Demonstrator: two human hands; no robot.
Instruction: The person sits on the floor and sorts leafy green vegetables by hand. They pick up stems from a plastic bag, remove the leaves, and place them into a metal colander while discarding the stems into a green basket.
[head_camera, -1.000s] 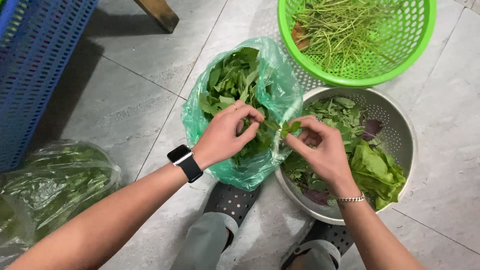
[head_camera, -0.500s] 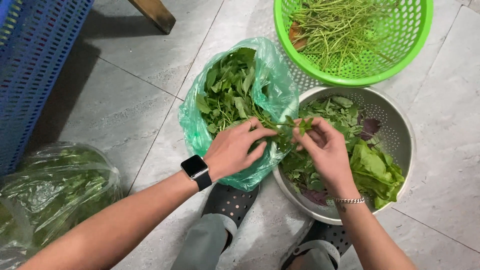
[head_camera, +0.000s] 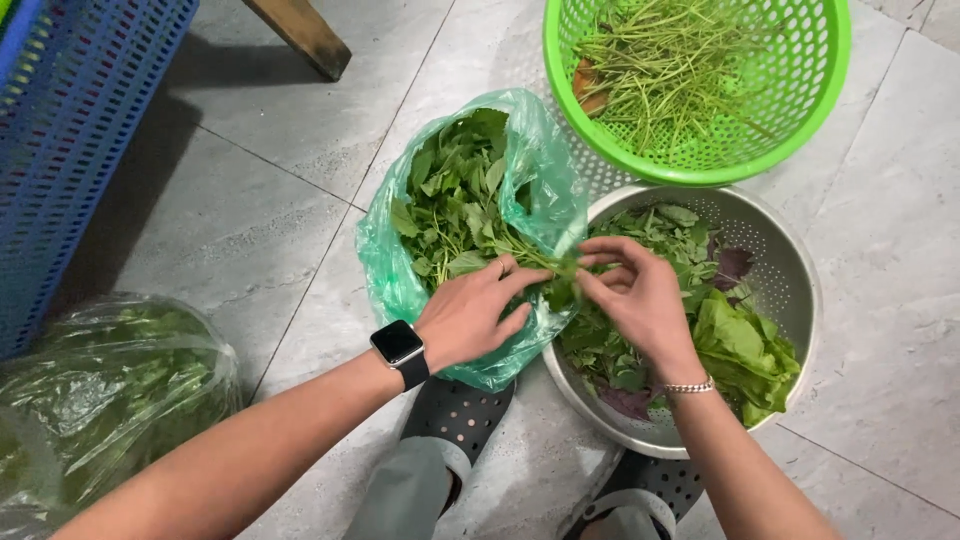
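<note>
Sprig (head_camera: 560, 278): green, leafy, thin-stemmed | pinched by left hand (head_camera: 470, 315), right hand (head_camera: 640, 300)

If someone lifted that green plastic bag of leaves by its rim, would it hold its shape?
Probably not: the green plastic bag looks thin and crumpled, so it would likely sag. Its leafy greens are loose, so it seems light. The open mouth might spill leaves if tipped.

Home kitchen floor: tiles (head_camera: 250, 230), colander (head_camera: 790, 250).
</note>
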